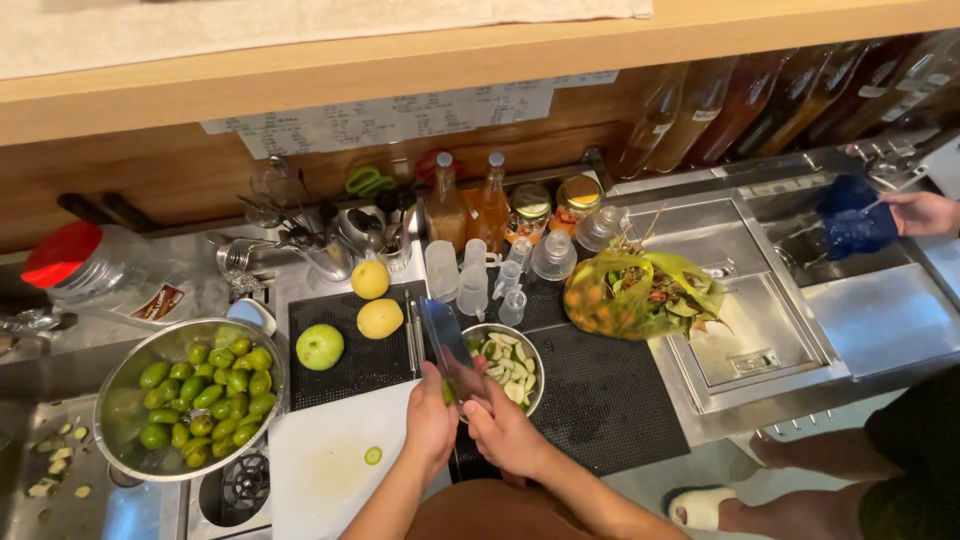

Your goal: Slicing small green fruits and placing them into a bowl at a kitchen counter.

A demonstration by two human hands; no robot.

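Observation:
My left hand (430, 415) pinches a small green fruit (447, 392) at the right edge of the white cutting board (330, 460). My right hand (502, 425) grips the handle of a wide cleaver (447, 345), whose blade stands up over the fruit. Just behind the blade sits a small steel bowl of cut pale green pieces (510, 362). A big steel bowl of whole green fruits (200, 395) stands to the left. One green slice (373, 456) lies on the board.
A green apple (320, 346) and two yellow fruits (370, 280) rest on a black mat (350, 365). A plastic bag of leaves and fruit (640, 293) lies right of the measuring cups (470, 280). Another person's hand (920, 212) holds a blue cloth (850, 220) at the sink; their sandalled foot (700, 508) is at lower right.

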